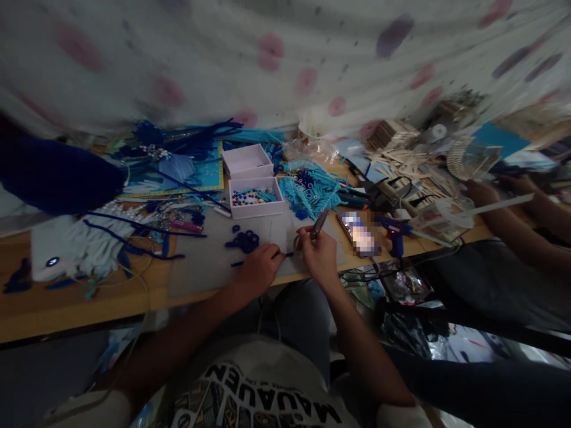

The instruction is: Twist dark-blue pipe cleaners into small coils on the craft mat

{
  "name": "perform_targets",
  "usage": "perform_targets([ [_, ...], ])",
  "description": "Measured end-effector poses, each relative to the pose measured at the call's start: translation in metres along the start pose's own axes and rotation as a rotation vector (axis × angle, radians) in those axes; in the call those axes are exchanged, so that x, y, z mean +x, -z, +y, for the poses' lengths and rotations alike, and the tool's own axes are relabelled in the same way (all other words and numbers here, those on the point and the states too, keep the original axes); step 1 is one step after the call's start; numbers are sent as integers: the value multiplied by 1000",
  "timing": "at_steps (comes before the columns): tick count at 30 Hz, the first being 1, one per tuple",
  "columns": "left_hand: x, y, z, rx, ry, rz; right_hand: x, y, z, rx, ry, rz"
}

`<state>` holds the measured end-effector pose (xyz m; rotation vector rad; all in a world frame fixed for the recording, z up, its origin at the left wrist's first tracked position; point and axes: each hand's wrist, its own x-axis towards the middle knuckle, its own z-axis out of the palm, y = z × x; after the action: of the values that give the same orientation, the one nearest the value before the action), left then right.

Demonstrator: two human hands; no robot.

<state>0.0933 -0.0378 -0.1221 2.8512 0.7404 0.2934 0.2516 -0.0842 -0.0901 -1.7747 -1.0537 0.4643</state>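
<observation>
My left hand (pixel 260 270) is closed on a dark blue strip, whose end sticks out to the right of its fingertips. Close by on the right, my right hand (pixel 317 252) is wrapped round a pair of scissors (pixel 319 223), with the blades pointing up and away. Dark blue coiled pieces (pixel 246 239) lie on the grey mat (pixel 196 261) just beyond my left hand. Farther back stands a white box (pixel 257 208) with blue and yellow beads and light blue pieces inside. A heap of light blue pieces (pixel 314 193) lies right of it.
A phone (pixel 360 235) and a blue glue gun (pixel 396 233) lie to the right. An open white box (pixel 247 160) is at the back. White fuzzy strips (pixel 100 238) and a white device (pixel 51 252) are on the left. Another person's arm (pixel 504 226) reaches in at the right.
</observation>
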Motion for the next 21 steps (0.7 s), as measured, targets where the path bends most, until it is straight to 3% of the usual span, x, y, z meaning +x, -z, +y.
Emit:
perform_targets([
  [7, -1, 0, -1, -7, -15, 13, 1, 2, 0, -14, 23, -14],
  [11, 0, -1, 0, -1, -6, 10, 2, 4, 0, 4, 44, 46],
  [21, -1, -7, -2, 4, -10, 56, 3, 1, -3, 9, 5, -15],
])
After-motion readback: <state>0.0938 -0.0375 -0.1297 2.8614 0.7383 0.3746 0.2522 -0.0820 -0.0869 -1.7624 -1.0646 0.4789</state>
